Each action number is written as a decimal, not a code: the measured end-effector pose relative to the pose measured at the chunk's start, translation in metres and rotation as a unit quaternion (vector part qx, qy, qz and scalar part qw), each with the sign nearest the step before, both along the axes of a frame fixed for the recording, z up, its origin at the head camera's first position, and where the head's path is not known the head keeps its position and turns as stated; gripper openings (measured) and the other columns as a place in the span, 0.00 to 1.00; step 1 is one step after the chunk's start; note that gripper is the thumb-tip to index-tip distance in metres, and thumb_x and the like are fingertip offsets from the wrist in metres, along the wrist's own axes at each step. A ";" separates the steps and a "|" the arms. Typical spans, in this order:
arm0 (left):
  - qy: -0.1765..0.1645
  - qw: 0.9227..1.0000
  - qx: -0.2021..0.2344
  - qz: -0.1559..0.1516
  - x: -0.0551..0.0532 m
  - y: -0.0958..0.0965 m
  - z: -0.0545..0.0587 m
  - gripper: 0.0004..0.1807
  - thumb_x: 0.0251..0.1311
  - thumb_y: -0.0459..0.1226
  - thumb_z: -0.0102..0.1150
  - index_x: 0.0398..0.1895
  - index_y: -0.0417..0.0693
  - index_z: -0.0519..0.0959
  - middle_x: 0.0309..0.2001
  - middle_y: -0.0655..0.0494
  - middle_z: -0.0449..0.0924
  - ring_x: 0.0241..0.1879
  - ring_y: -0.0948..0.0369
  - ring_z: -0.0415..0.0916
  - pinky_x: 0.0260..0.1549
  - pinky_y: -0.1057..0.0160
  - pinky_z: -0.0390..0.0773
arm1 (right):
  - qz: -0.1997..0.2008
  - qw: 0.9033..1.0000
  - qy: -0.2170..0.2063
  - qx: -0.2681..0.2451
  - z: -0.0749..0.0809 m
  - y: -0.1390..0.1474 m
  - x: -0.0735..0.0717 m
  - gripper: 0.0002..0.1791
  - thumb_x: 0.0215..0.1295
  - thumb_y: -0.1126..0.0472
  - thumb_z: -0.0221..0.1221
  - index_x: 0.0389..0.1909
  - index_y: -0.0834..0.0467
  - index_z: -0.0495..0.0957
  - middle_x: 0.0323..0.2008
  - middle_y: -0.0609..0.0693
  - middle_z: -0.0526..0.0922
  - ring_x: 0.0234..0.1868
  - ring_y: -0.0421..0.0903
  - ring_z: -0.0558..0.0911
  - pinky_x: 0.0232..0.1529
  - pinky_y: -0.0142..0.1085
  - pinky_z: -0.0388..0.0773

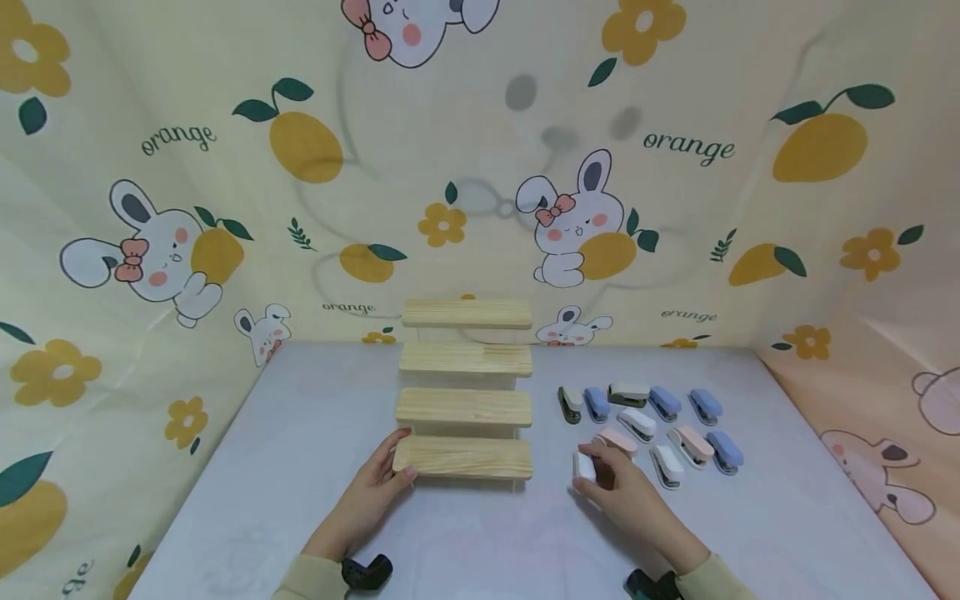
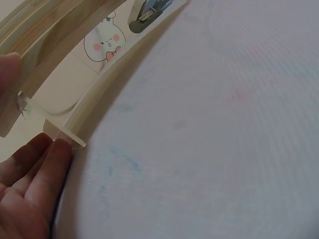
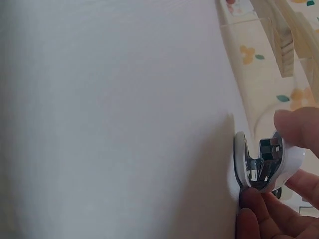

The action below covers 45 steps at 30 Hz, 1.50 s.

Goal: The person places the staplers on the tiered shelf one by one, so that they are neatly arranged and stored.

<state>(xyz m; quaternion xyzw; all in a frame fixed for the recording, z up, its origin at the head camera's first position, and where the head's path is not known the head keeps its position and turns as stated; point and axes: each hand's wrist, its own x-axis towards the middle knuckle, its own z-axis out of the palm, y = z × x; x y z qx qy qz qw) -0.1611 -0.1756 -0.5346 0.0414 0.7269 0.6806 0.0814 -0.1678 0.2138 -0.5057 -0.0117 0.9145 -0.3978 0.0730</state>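
A stepped stand (image 1: pixel 463 458) with several pale wooden shelves on clear supports rises at mid-table. My left hand (image 1: pixel 371 492) grips the left end of its lowest shelf, thumb at the front corner. In the left wrist view, fingertips (image 2: pixel 61 149) touch the clear support (image 2: pixel 67 132) near the tabletop. To the right of the stand, my right hand (image 1: pixel 626 496) pinches a small white stapler (image 1: pixel 583 468) between thumb and fingers. The right wrist view shows this stapler (image 3: pixel 294 162) close to the tabletop, its metal mechanism facing the camera; whether it touches the table I cannot tell.
Several mini staplers lie beyond and right of my right hand: blue ones (image 1: pixel 724 452), white ones (image 1: pixel 667 467), pink ones (image 1: pixel 692 447) and white-and-dark-green ones (image 1: pixel 628 394). A patterned cloth (image 1: pixel 442 125) hangs behind the white table (image 1: pixel 315 400) and along both sides.
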 end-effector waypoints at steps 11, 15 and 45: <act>-0.001 1.000 -0.006 -0.004 -0.002 -0.003 -0.001 0.38 0.61 0.45 0.64 0.73 0.62 0.58 0.71 0.50 0.60 0.69 0.56 0.58 0.65 0.62 0.61 | 0.019 0.999 0.035 -0.026 0.012 -0.008 0.001 0.32 0.55 0.50 0.70 0.61 0.54 0.73 0.49 0.51 0.80 0.40 0.42 0.81 0.37 0.36 0.81; -0.006 1.000 -0.003 -0.006 -0.001 -0.003 0.000 0.37 0.62 0.44 0.64 0.72 0.62 0.59 0.71 0.49 0.60 0.69 0.56 0.59 0.65 0.62 0.61 | 0.031 0.997 0.068 -0.016 0.030 -0.007 -0.004 0.34 0.56 0.44 0.68 0.62 0.51 0.72 0.54 0.52 0.78 0.44 0.45 0.81 0.41 0.41 0.82; 0.010 1.000 0.007 -0.003 0.018 0.005 -0.003 0.36 0.63 0.42 0.62 0.73 0.58 0.58 0.70 0.46 0.62 0.68 0.55 0.59 0.64 0.66 0.61 | 0.128 0.936 0.279 -0.170 0.133 -0.112 -0.085 0.30 0.61 0.47 0.66 0.61 0.53 0.71 0.52 0.48 0.76 0.46 0.45 0.80 0.46 0.43 0.80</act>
